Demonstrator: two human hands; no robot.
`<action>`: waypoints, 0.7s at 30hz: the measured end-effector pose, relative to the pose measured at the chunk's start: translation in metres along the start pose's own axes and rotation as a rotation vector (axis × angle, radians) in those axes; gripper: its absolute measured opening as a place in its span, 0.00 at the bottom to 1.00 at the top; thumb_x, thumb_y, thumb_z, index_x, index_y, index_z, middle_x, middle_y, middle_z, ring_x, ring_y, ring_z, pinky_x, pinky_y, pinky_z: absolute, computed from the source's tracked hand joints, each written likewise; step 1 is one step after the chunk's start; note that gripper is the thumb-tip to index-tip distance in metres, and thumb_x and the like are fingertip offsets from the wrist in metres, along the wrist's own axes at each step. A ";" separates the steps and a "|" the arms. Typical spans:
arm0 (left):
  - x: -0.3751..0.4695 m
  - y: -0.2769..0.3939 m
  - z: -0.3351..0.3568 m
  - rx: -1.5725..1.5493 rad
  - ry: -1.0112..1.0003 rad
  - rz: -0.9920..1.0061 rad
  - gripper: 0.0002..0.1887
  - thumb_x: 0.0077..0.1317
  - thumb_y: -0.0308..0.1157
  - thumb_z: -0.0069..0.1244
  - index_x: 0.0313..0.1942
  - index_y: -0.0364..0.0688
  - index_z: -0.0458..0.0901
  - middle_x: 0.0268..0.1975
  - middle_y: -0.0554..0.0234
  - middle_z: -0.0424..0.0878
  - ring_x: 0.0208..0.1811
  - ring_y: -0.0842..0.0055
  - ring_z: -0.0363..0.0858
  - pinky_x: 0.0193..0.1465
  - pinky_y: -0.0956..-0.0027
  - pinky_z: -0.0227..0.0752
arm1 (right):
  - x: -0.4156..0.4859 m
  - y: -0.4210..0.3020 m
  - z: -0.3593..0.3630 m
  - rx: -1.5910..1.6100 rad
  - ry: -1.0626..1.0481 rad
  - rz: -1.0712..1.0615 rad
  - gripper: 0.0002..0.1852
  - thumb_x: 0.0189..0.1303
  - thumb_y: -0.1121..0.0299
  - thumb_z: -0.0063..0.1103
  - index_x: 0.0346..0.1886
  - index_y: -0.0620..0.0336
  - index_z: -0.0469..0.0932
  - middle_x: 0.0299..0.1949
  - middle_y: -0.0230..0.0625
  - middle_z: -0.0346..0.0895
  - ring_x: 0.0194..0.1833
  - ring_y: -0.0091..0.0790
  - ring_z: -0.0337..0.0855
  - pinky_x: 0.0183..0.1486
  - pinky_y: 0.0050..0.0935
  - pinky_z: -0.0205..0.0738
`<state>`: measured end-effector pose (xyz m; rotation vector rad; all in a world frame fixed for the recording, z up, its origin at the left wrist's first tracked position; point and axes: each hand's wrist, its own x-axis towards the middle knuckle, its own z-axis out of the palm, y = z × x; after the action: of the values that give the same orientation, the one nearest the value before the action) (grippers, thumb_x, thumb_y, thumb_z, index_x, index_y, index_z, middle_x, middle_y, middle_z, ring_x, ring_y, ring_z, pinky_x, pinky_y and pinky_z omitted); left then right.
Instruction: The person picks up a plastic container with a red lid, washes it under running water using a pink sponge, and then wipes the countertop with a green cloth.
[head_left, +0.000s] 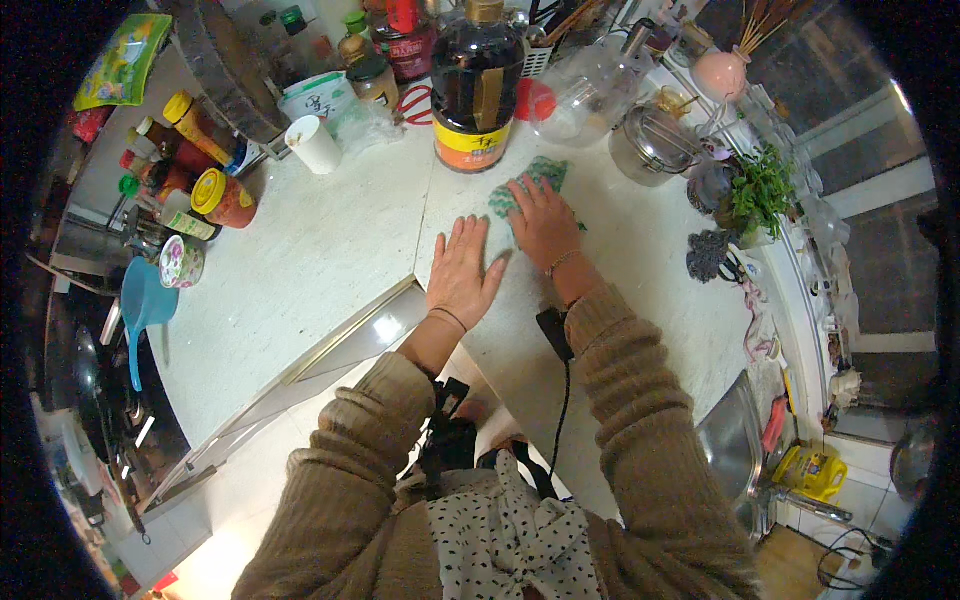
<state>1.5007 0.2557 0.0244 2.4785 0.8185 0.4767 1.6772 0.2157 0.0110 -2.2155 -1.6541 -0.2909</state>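
Note:
My right hand (546, 227) lies on a green-and-white patterned cloth (551, 172), its fingers pressing the cloth onto the white countertop (330, 225). Flat on the same counter, palm down with the thumb apart, rests my left hand (461, 274); no object shows in it. Just beyond both hands stands a large dark bottle (476, 90) with a yellow and orange label. The cloth is partly hidden under the right hand.
Behind stand a white cylinder (315, 145), jars and a lidded steel pot (651, 145). Condiment bottles, a yellow-lidded jar (223, 199) and a blue dipper (148, 292) line the left side. To the right are a potted green plant (761, 191), a dark scrubber (710, 255) and a steel sink (731, 442).

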 end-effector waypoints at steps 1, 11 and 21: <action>0.000 0.000 0.000 0.006 -0.001 0.006 0.33 0.65 0.45 0.41 0.65 0.37 0.56 0.67 0.46 0.59 0.71 0.58 0.50 0.72 0.54 0.37 | 0.005 0.006 0.002 0.000 -0.009 0.038 0.22 0.60 0.61 0.50 0.58 0.53 0.70 0.59 0.43 0.69 0.58 0.54 0.68 0.60 0.45 0.64; -0.001 0.000 0.001 0.040 -0.009 0.018 0.33 0.65 0.46 0.39 0.65 0.37 0.55 0.66 0.44 0.59 0.71 0.56 0.50 0.72 0.54 0.38 | 0.032 0.052 0.021 -0.076 0.103 0.131 0.23 0.58 0.56 0.51 0.56 0.53 0.71 0.59 0.38 0.69 0.59 0.49 0.68 0.62 0.47 0.61; -0.001 -0.002 0.002 0.053 0.017 0.032 0.33 0.66 0.47 0.39 0.65 0.35 0.56 0.66 0.42 0.60 0.70 0.55 0.51 0.72 0.53 0.39 | 0.022 0.083 0.000 -0.131 -0.099 0.243 0.26 0.61 0.54 0.45 0.59 0.57 0.68 0.61 0.42 0.67 0.62 0.45 0.66 0.64 0.41 0.58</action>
<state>1.5000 0.2553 0.0218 2.5426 0.8093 0.4945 1.7625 0.2138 0.0059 -2.5369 -1.4285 -0.2344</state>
